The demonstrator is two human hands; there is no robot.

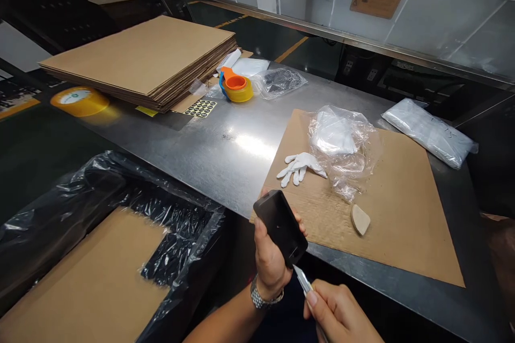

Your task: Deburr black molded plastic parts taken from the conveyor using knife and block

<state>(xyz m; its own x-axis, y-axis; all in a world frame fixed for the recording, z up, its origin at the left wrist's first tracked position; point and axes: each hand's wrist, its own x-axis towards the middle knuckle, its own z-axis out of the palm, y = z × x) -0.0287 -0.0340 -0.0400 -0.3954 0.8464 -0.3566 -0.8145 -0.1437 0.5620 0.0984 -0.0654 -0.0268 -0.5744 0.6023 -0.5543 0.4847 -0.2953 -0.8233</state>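
Note:
My left hand [269, 260], with a metal watch on its wrist, is wrapped round a black rectangular plastic part [280, 225] that has rounded corners and is held tilted. In my right hand [336, 308] is a utility knife [302, 280], its blade pointing up and left. The blade tip is at the lower end of the black part; whether it touches I cannot tell. Beyond my hands, a white glove [301, 167] and a beige wedge-shaped block [360, 220] lie on a flat cardboard sheet [402, 225].
A clear plastic bag with white contents [333, 134] lies on the cardboard. On the metal table [193, 158] are a cardboard stack [148, 53], an orange tape dispenser [236, 86], a yellow tape roll [80, 102] and a wrapped packet [430, 131]. A plastic-lined box [181, 236] stands left.

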